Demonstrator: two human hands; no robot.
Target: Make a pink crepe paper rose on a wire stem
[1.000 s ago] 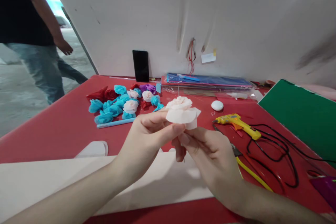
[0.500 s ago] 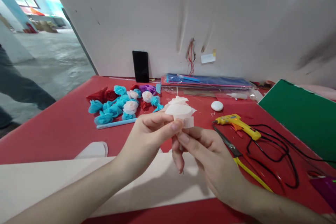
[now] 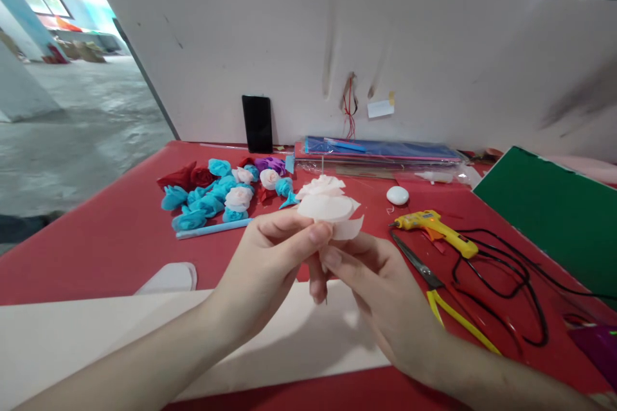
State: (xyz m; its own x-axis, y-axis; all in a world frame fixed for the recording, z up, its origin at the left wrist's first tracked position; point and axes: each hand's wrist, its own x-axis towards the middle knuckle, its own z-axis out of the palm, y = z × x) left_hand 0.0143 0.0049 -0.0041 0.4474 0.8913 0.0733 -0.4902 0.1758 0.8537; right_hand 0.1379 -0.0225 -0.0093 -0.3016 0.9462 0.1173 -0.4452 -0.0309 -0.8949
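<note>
The left hand [image 3: 279, 247] and right hand [image 3: 393, 298] both grasp a pale pink, layered paper flower [image 3: 324, 205]; the left pinches its base, the right pinches just beneath. The flower is raised above the red bench [image 3: 110, 225] and a long cream paper sheet [image 3: 72, 331]. Any print on the small white paper slip [image 3: 380, 108] on the pale upright panel [image 3: 216, 32] is too small to read. The bench's left edge slants from the panel toward the lower left; red surface separates it from the multicoloured paper flower cluster [image 3: 212, 199]. Yellow-handled metal scissors [image 3: 427, 274] lie beside the right hand, near the yellow plastic glue gun [image 3: 436, 230].
</note>
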